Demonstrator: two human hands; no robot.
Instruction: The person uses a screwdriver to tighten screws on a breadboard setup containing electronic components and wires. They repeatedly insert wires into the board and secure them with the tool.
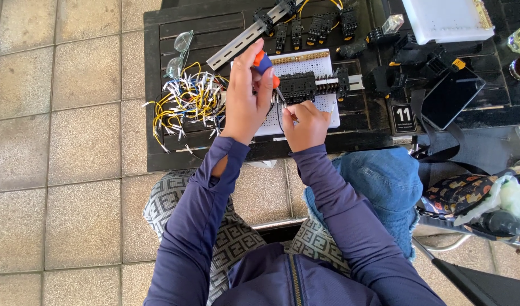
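My left hand (247, 99) grips a screwdriver (265, 63) with an orange and blue handle, its tip pointing down at the left end of a row of black relay sockets (305, 86). The sockets sit on a rail across a white perforated board (322, 62). My right hand (305, 126) rests on the board's front edge, pinching a thin black wire that runs up to the same socket end. Both hands are close together at the table's middle.
A tangle of yellow, white and blue wires (189, 105) lies to the left on the dark slatted table (175, 153). Glasses (179, 52), a metal rail (245, 38), more black sockets (322, 25), a white tray (444, 20), a dark tablet (452, 96) and a blue hat (379, 181) surround them.
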